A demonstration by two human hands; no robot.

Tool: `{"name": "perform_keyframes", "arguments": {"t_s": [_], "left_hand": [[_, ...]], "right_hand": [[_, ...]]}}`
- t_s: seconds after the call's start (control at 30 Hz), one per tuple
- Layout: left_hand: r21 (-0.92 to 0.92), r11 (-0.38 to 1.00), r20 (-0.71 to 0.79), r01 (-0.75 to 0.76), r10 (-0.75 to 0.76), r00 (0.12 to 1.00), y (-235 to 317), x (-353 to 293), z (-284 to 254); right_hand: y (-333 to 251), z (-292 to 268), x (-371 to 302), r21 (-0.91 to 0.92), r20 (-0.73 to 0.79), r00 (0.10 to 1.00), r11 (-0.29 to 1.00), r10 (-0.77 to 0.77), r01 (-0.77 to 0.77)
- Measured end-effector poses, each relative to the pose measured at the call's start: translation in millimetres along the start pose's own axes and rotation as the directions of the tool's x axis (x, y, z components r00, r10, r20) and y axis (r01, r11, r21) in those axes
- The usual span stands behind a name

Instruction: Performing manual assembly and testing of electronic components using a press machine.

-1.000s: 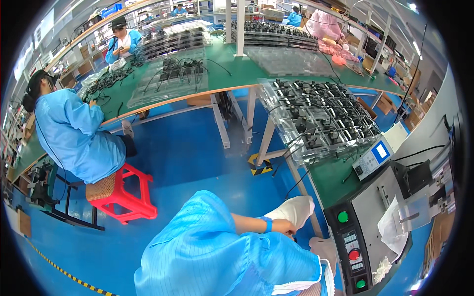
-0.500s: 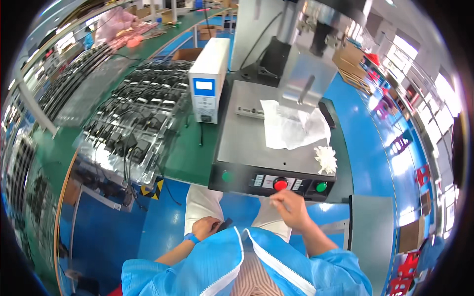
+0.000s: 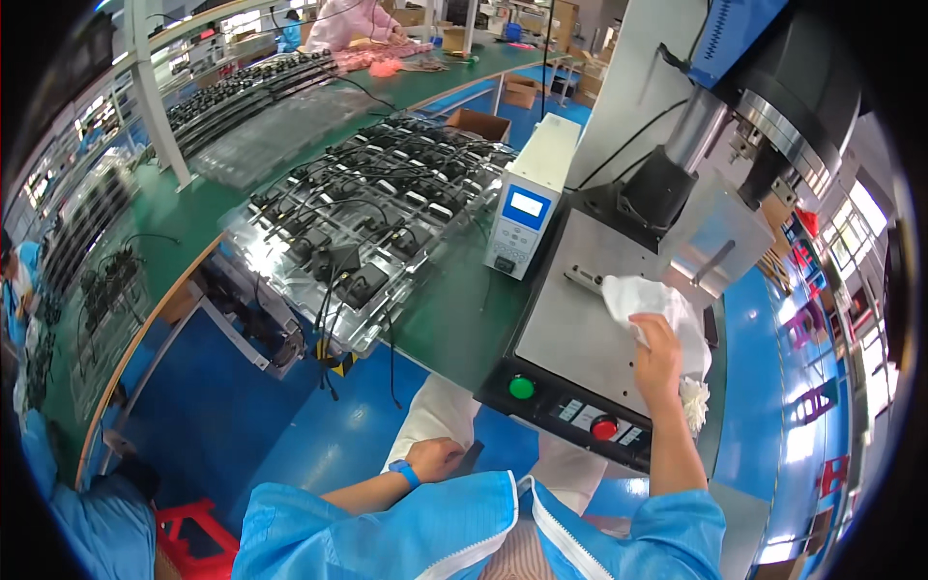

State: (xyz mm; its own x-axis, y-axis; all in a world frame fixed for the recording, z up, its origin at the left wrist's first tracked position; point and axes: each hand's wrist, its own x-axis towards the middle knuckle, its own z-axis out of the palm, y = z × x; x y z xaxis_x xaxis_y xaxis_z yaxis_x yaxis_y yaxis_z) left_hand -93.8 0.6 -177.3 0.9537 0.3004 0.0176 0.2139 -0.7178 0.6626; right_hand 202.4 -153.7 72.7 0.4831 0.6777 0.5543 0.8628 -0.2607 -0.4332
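Observation:
My right hand [image 3: 658, 360] reaches over the machine's grey metal bed [image 3: 570, 333], its fingers closed on the near-left edge of a crumpled white cloth [image 3: 650, 296]. The cloth lies partly under a clear guard [image 3: 720, 232] below the machine's dark head [image 3: 797, 87]. Beside my right wrist sits a white ruffled bundle [image 3: 694, 404]. My left hand [image 3: 435, 458], below a blue wristband, rests on my thigh with curled fingers. A dark flat piece [image 3: 470, 458] sticks out beside it; how it is held is hidden.
A green button [image 3: 522, 388] and a red button [image 3: 604, 427] sit on the machine's front panel. A white control box [image 3: 530, 203] stands left of the bed. Clear trays of black cabled parts [image 3: 358, 242] cover the green bench [image 3: 454, 324]. A person in pink [image 3: 348, 24] works far off.
My right hand has gone from beside the red button up to the white cloth and taken hold of it. My left hand stays on my thigh. The view has swung left.

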Motion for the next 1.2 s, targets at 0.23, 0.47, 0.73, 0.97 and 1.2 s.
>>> {"name": "perform_keyframes", "arguments": {"t_s": [0.23, 0.47, 0.73, 0.97, 1.2], "left_hand": [[-0.010, 1.000, 0.078, 0.025, -0.024, 0.997, -2, 12, 4], [-0.044, 0.999, 0.004, 0.007, -0.007, 1.000, -7, 10, 7], [-0.115, 0.993, -0.067, -0.025, 0.017, 0.998, -15, 11, 8], [-0.116, 0.993, -0.041, 0.039, -0.044, 0.998, -7, 11, 2], [-0.117, 0.992, -0.042, 0.056, -0.062, 0.997, -13, 15, -2]], "right_hand": [[-59, 34, -24, -0.044, 0.213, 0.952, 0.971, -0.221, 0.236], [-50, 48, -24, 0.178, 0.236, 0.971, 0.984, -0.029, -0.014], [-52, 18, -32, -0.501, 0.340, 0.926, 0.865, 0.165, 0.030], [-37, 14, -39, -0.482, 0.373, 0.925, 0.867, 0.074, 0.125], [26, 9, -21, -0.145, 0.266, 0.945, 0.961, -0.190, 0.234]]}}
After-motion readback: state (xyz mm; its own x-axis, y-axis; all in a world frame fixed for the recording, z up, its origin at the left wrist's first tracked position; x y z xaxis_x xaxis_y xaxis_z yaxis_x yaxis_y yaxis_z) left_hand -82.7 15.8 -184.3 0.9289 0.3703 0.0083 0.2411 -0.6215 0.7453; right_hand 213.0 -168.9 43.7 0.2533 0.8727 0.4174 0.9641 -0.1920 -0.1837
